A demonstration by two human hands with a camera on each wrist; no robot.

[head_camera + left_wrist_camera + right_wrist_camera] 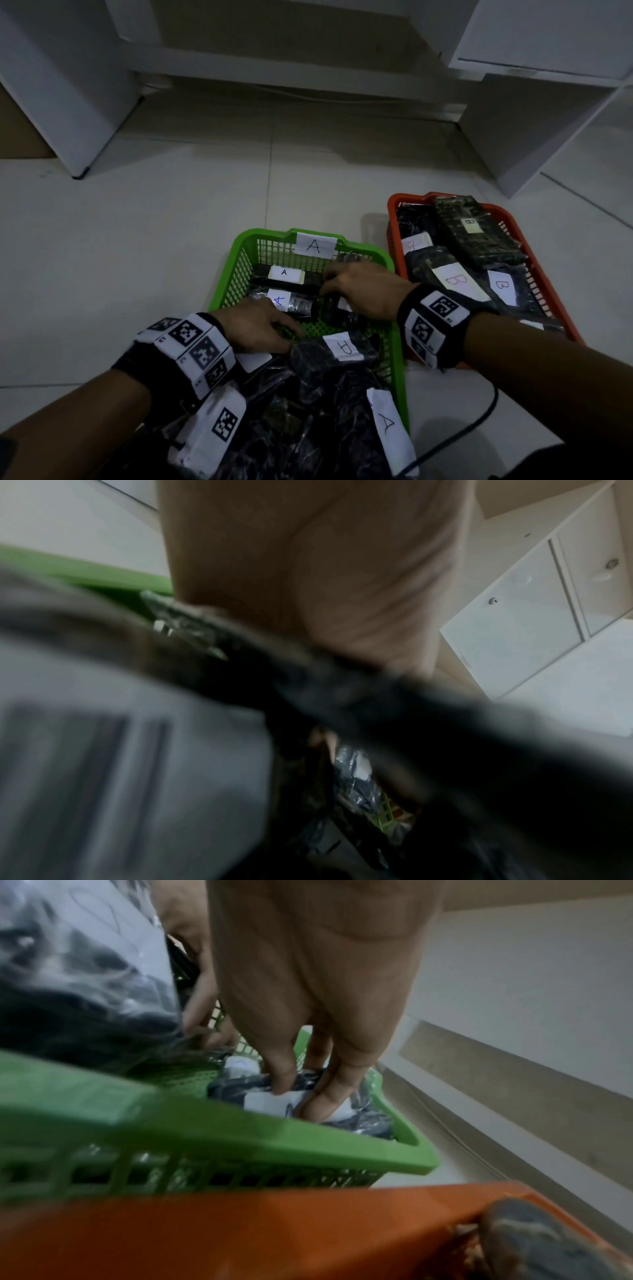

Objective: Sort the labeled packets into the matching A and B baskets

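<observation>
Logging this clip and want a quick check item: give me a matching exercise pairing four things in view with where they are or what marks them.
Things:
1. green basket
2. orange basket
3. right hand
4. left hand

Descriptions:
a. holds packets labelled B
b. fingertips on a packet at the far end of the green basket
c. carries an A label on its far wall
d. rests on the packet pile at the near end of the green basket

Pairs: 1-c, 2-a, 3-b, 4-d

Baskets: I count two, one green basket (239, 260) and one orange basket (513, 219).
Hands: I see two.
Packets: too heaped to count.
</observation>
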